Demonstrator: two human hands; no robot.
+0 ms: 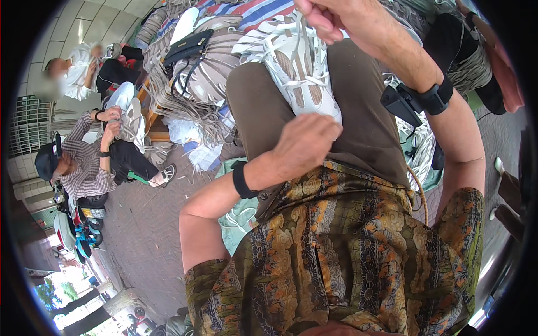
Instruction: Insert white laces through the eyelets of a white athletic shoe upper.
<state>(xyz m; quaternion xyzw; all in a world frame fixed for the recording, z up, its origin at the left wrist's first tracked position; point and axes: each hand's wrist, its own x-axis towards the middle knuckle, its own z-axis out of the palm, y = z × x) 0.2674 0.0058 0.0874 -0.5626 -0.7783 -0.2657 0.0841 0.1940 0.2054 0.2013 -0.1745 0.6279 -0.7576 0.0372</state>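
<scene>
A white and beige shoe upper (303,70) with mesh panels rests between my thighs, its toe toward me. White laces cross its front, and a pale shoelace (303,35) rises from its far part. My right hand (329,18) is up at the far end, fingers closed on that lace near the top edge of the picture. My left hand (307,141) is beside the toe, its fingers curled in and touching or almost touching the tip. Whatever is between those fingers is hidden by the back of the hand.
Stacked grey-beige shoe uppers (210,75) and a dark pouch (189,46) lie ahead on the left. A bundle of white laces (417,143) sits by my right leg. Left, a person in a striped shirt (92,137) handles shoe pieces; another person in white (78,73) sits beyond.
</scene>
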